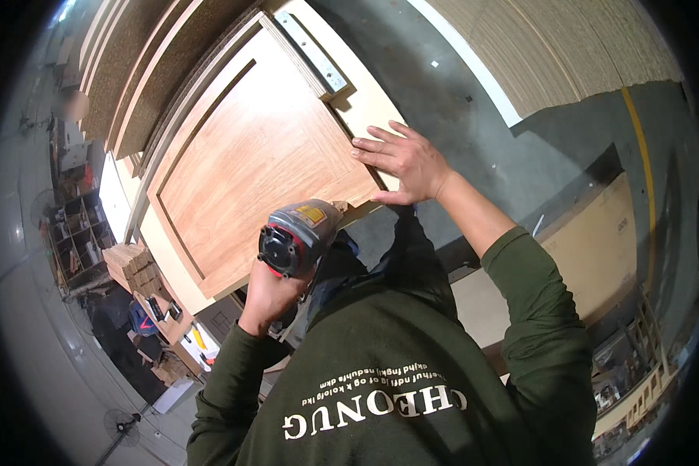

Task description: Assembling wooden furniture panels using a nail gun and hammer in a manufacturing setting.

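A reddish wood-grain panel (264,147) with dark grooves near its edges lies flat on the workbench. My left hand (276,293) is wrapped round the grip of a grey nail gun (307,227) with a black and red rear cap. The gun's nose points toward the near right edge of the panel, by its corner; whether it touches cannot be made out. My right hand (408,163) rests with fingers spread at the panel's right edge, holding nothing, its fingertips on the edge and thumb stretched toward the near corner.
A metal strip with holes (312,53) is fixed along the bench's far right side. Stacked boards (151,85) stand at the far left, and a large board stack (551,46) at the far right. Small wood pieces (136,268) and a yellow-handled tool (199,336) lie to the left.
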Motion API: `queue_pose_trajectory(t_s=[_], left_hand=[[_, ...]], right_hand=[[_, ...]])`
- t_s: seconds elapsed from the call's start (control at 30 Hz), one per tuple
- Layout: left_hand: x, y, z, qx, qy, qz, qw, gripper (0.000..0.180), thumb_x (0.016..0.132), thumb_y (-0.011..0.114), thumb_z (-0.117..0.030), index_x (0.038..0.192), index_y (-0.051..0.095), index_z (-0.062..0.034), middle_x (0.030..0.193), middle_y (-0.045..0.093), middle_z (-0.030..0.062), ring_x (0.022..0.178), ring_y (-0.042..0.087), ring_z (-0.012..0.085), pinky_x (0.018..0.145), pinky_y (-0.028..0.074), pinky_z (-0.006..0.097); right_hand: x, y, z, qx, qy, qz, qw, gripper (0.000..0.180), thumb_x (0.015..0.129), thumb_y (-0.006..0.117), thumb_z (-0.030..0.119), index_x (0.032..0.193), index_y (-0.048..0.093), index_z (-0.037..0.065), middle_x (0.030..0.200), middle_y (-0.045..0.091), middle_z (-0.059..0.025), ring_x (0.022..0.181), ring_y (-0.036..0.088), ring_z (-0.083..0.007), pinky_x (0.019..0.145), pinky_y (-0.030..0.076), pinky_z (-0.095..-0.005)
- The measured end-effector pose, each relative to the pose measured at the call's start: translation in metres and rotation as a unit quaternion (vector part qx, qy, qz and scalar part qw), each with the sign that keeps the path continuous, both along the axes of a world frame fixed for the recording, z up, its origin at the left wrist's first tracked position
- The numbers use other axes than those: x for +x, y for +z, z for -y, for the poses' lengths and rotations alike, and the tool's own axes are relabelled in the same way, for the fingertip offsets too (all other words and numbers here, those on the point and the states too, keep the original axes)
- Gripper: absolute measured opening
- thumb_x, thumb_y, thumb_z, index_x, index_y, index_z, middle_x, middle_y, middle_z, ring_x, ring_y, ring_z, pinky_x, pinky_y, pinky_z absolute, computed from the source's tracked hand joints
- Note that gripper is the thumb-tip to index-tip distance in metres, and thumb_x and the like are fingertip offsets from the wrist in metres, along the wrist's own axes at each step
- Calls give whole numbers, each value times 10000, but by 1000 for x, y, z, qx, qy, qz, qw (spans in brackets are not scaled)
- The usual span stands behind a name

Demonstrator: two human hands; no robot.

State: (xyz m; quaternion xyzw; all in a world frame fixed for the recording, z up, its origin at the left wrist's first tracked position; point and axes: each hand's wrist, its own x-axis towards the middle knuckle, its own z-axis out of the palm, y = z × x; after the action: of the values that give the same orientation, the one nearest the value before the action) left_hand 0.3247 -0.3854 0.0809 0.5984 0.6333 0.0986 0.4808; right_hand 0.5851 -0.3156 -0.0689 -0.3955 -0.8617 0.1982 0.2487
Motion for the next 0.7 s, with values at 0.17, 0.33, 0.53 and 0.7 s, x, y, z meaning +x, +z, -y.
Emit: queue_pose_trajectory(t_s=[0.17, 0.33, 0.53, 0.7], left_hand=[[-1, 1, 2, -56, 21, 7, 998, 278, 793, 664, -70, 1047, 563, -20, 773, 591, 10, 629, 544, 91, 530, 444, 249], [-6, 0, 6, -48, 7, 0, 999, 312, 794, 671, -83, 1078, 558, -19, 776, 583, 6, 625, 542, 92, 524, 443, 243], [-4, 2, 4, -64, 17, -3, 998, 345, 785, 676, -75, 1103, 554, -19, 811, 593, 15, 644, 549, 93, 539, 448, 246], [-11, -8, 9, 31, -45, -6, 999, 366, 777, 677, -56, 1117, 548, -17, 847, 596, 22, 671, 551, 90, 556, 452, 244]], right_hand=[[1, 0, 1, -5, -8, 16, 1000, 697, 670, 698, 506, 1261, 549, 168, 1338, 508, -18, 1264, 439, -233, 1099, 286, -423], [0, -1, 1, -8, -9, 9, 1000, 689, 669, 701, 499, 1256, 553, 168, 1341, 505, -18, 1265, 439, -233, 1101, 284, -426], [0, 1, 0, -7, -9, 13, 1000, 689, 668, 705, 500, 1255, 553, 173, 1348, 497, -18, 1267, 437, -232, 1107, 275, -430], [-1, 1, 0, -3, -9, 20, 1000, 687, 668, 710, 495, 1255, 549, 177, 1352, 492, -19, 1268, 435, -233, 1111, 270, -431]])
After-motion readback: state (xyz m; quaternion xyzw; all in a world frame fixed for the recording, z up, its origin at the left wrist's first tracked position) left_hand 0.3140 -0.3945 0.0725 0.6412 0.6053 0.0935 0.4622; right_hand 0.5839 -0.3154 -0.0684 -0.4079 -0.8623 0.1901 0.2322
